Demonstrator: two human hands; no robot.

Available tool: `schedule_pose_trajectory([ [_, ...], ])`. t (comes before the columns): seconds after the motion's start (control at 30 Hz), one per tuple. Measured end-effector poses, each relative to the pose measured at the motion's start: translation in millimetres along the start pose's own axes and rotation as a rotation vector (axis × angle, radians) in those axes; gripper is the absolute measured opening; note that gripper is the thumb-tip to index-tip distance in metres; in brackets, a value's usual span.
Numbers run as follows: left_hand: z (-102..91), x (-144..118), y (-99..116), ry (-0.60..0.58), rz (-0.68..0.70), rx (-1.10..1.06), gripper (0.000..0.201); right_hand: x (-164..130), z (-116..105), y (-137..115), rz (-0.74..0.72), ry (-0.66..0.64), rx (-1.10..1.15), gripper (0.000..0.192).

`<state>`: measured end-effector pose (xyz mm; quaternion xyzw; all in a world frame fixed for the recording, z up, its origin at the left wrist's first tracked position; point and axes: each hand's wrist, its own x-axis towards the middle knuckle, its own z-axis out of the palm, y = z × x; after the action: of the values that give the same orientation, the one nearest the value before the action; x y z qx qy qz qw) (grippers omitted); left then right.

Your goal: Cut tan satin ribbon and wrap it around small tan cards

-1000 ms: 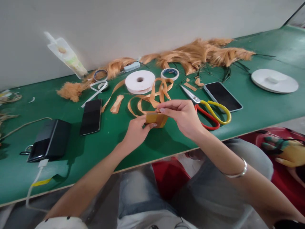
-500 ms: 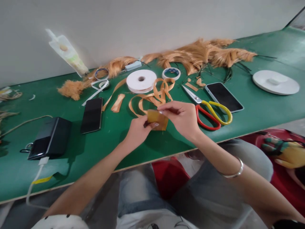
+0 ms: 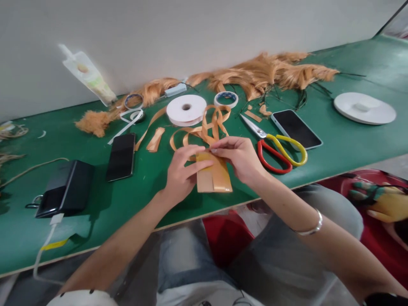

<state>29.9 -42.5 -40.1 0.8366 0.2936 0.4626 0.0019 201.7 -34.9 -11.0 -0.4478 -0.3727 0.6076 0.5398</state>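
My left hand [image 3: 181, 173] grips a flat tan card [image 3: 204, 182] by its left side, fingers across its upper part. A strip of peach satin ribbon [image 3: 222, 180] lies down the card's right half, and a yellowish band covers its upper part. At the card's top edge, my right hand [image 3: 245, 160] is closed in a pinch on the ribbon; the fingertips partly hide it. Loose ribbon loops [image 3: 208, 129] rise behind both hands, near a white ribbon spool [image 3: 175, 110].
Scissors [image 3: 279, 155] with red and yellow handles lie right of my hands, by a phone [image 3: 296, 127]. Another phone [image 3: 121, 157] and a black power device [image 3: 63, 187] are at left. Tape rolls, a folded ribbon piece [image 3: 155, 140], peach fibre bundles [image 3: 258, 76] and a white disc [image 3: 363, 108] lie farther back.
The card has tilted so that its longer face with the ribbon strip now shows. My left fingers have shifted from its lower edge to across its upper part.
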Motion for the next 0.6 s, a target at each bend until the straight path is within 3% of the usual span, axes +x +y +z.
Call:
schedule_pose_trajectory([
  [0.1, -1.9, 2, 2, -0.025, -0.028, -0.073, 0.021, 0, 1, 4, -0.019, -0.029, 0.000, 0.009],
  [0.23, -1.9, 3, 3, -0.096, -0.166, -0.177, 0.017, 1, 1, 2, -0.004, -0.042, 0.002, 0.010],
  [0.6, 6.3, 3, 1, -0.130, -0.399, -0.166, 0.009, -4, 0, -17, 0.036, -0.066, 0.027, 0.011],
])
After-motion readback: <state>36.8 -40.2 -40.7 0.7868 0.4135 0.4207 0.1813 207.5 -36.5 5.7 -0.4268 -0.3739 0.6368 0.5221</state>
